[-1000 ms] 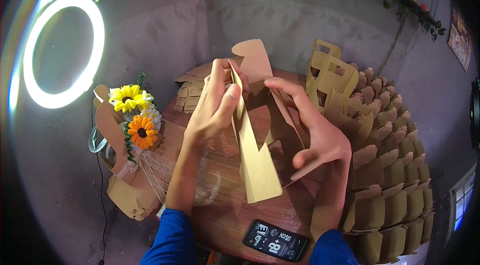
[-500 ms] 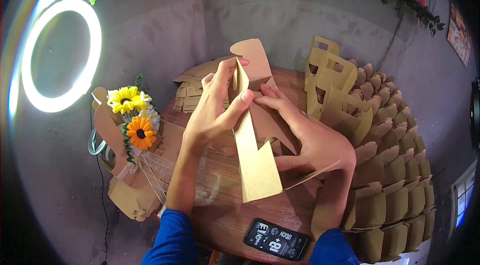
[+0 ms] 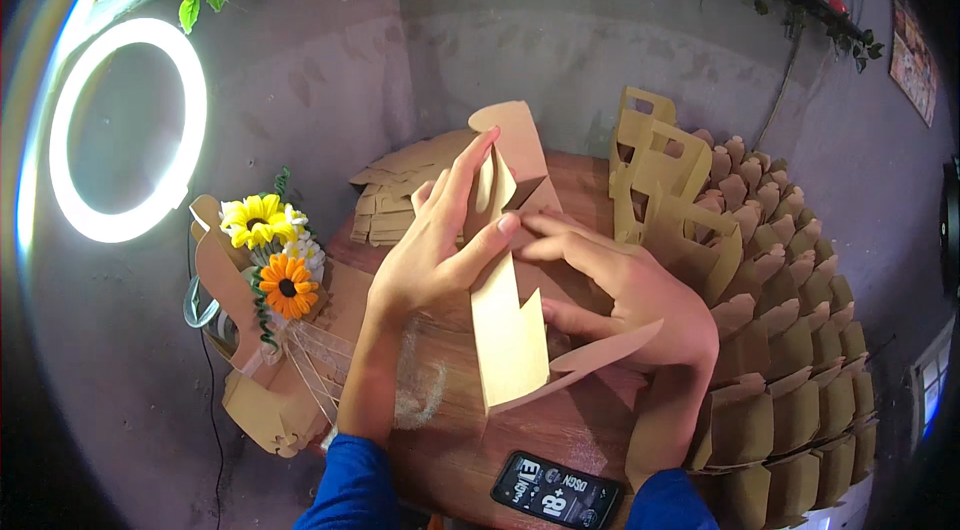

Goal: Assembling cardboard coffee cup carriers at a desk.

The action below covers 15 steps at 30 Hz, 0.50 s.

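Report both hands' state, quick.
Left hand: closed, holding the partly folded brown cardboard carton.
Right hand: fingers bent against the same carton, tips partly hidden; grip cannot be told.

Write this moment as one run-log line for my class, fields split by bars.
left hand: holds folded cardboard piece | right hand: touches same piece | nearby: phone below, cardboard rows at right

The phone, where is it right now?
In the head view, the phone lies on the wooden table near the lower edge, right of centre, beside the right blue sleeve.
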Motion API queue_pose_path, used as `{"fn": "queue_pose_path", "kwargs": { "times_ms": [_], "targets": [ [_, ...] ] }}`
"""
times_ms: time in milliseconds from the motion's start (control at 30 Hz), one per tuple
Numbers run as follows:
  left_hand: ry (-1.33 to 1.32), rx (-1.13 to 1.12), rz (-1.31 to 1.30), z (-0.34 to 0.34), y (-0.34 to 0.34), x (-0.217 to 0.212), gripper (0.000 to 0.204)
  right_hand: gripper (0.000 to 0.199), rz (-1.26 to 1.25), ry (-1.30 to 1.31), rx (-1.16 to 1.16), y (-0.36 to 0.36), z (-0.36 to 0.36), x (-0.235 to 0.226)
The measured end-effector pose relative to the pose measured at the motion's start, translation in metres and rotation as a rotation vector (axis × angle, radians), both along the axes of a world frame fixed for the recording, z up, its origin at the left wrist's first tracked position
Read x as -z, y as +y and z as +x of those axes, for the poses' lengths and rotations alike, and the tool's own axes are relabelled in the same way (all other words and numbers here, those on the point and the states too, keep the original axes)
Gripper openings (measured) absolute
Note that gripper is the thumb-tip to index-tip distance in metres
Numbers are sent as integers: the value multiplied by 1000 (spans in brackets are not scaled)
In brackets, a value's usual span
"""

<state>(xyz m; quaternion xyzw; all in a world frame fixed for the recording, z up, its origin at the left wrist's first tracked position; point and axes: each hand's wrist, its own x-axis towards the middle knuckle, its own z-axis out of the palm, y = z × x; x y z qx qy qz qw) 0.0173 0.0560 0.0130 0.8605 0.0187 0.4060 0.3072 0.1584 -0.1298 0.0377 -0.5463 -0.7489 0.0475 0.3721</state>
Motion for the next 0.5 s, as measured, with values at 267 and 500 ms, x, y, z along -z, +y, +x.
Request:
{"fn": "queue_pose_path", "kwargs": {
  "times_ms": [267,500],
  "targets": [
    [158,-110,122,-14,-10,-11,66,20,-3,301,95,-24,-12,-11],
    [212,-144,237,-15,-8,-9,46,50,34,560,-278,-36,-2,-5]
  ]
}}
